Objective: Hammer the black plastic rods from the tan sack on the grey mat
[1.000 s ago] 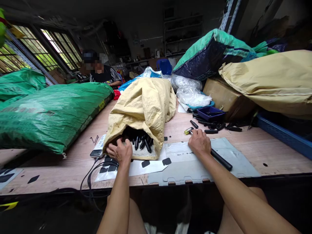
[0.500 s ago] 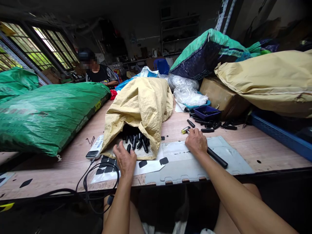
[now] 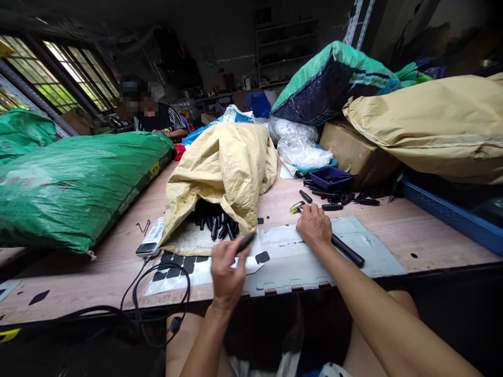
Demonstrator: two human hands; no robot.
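Observation:
My left hand (image 3: 228, 269) is in front of the open sack, its fingers closed round a short black pen-like piece (image 3: 245, 242). More such black pieces (image 3: 215, 225) lie loose in the mouth of the beige woven sack (image 3: 220, 173). Over the grey sheet (image 3: 283, 262), my right hand (image 3: 314, 226) is wrapped round what looks like a small hammer (image 3: 348, 251). Its black handle sticks out towards the lower right. A yellowish head (image 3: 296, 207) shows past my fingers, the part in between being covered by my hand.
Left of the sack are a white device (image 3: 151, 241) with a cable (image 3: 135, 298) and a big green sack (image 3: 78, 188). Black parts surround a small purple tray (image 3: 332, 179). A blue basket (image 3: 451, 214) stands at right. Across the table a person (image 3: 157, 115) sits.
My left hand has moved right and back from the sack's mouth, now with a black piece in its fingers. My right hand keeps its hold on the hammer. The view has shifted slightly.

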